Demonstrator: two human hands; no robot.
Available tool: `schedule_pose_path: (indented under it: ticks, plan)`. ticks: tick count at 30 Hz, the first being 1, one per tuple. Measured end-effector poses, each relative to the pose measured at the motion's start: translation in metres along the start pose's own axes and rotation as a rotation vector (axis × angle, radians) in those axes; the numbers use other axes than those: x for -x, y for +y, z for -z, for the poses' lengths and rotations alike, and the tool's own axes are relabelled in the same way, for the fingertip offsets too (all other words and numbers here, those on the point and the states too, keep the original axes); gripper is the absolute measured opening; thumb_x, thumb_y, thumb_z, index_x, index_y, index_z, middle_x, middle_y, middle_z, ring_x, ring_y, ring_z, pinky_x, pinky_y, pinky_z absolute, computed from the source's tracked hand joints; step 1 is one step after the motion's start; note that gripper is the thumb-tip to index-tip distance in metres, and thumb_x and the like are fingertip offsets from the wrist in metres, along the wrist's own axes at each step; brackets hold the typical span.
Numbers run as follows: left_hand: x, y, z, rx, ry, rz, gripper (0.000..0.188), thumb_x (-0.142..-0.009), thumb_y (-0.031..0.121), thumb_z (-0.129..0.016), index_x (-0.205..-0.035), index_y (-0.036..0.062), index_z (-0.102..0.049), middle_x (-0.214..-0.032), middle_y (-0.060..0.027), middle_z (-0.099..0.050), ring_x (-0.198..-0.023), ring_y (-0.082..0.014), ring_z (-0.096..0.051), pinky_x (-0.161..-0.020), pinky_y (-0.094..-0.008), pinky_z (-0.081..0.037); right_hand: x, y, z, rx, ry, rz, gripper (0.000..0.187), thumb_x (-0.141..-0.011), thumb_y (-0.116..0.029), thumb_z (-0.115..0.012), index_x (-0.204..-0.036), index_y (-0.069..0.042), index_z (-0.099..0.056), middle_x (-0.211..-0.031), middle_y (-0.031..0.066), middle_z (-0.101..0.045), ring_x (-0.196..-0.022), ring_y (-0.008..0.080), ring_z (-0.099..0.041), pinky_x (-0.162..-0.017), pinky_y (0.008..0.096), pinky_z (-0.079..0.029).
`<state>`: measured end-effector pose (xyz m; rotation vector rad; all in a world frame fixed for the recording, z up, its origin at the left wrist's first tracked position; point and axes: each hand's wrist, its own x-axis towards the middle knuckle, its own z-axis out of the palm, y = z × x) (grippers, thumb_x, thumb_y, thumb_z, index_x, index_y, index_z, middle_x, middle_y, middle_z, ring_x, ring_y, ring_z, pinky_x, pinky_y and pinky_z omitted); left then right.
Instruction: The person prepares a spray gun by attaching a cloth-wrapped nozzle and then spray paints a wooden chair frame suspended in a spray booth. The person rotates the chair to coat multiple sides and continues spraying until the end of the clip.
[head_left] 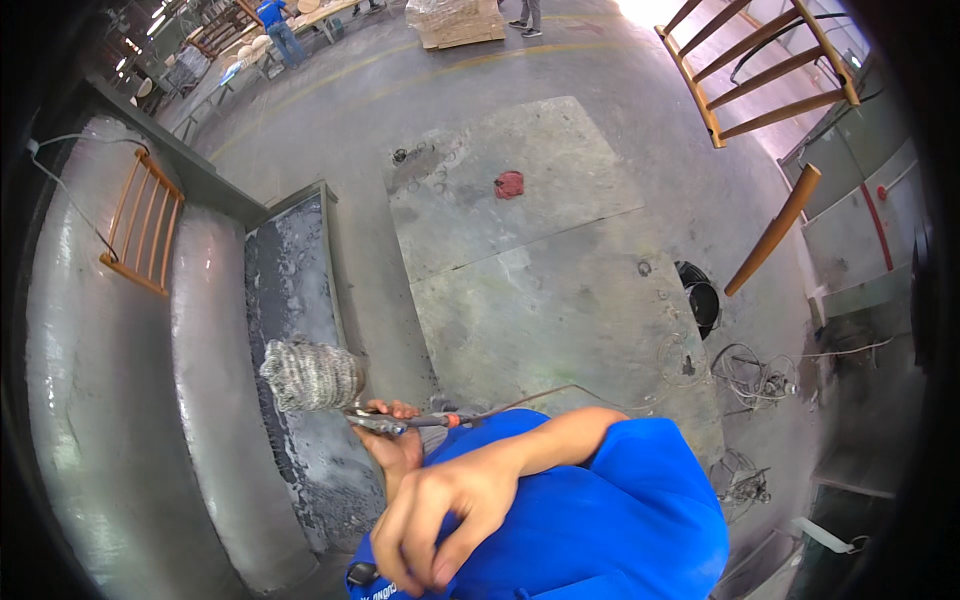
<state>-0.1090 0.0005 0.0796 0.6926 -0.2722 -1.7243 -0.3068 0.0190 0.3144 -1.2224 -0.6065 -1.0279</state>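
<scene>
My left hand [393,448] is closed around a metal spray gun [380,422]. A rounded cup-like part [312,375], covered in shaggy grey-and-white material, sits at the gun's far left end. From the gun's other side a thin hose [520,402] with a red fitting [453,421] runs off to the right. Across the front of my blue shirt [600,510] lies my right forearm. My right hand [445,525] hangs with bent fingers, thumb tip close to the fingertips, and I see nothing in it.
Wooden slatted frames hang at left [148,222] and upper right [760,65]. Beside the left one stand film-wrapped rolls [215,380] and a stained trough [295,265]. A red cloth [509,185] lies on floor sheets [530,300]; a black bucket [700,300] and cables [750,380] are right.
</scene>
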Motion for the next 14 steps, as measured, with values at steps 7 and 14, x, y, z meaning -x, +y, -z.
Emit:
schedule_pose_path:
  ticks: [7,14]
  plan:
    - [-0.029,-0.019,0.003,0.074,0.154,0.145,0.065,-0.103,0.073,-0.037,-0.086,0.0129,-0.052,-0.075,-0.0047,-0.044,-0.075,-0.0224,-0.043,-0.081,-0.0417,-0.040,0.043,-0.065,0.021,-0.017,0.294,0.050,0.026,-0.105,-0.017,-0.071,-0.092,0.006,-0.071,-0.092,0.0219,-0.073,-0.088,0.0379,-0.072,-0.075,0.0484,-0.060]
    - [-0.145,0.022,0.043,0.116,0.039,0.296,0.070,-0.100,0.079,-0.036,-0.088,0.0130,-0.057,-0.078,-0.0076,-0.051,-0.077,-0.0228,-0.047,-0.082,-0.0440,-0.042,-0.045,0.055,0.078,0.377,0.004,-0.295,0.099,-0.096,-0.047,-0.079,-0.163,0.007,-0.029,-0.166,0.0276,-0.034,-0.152,0.0486,-0.037,-0.125,0.0561,-0.031]
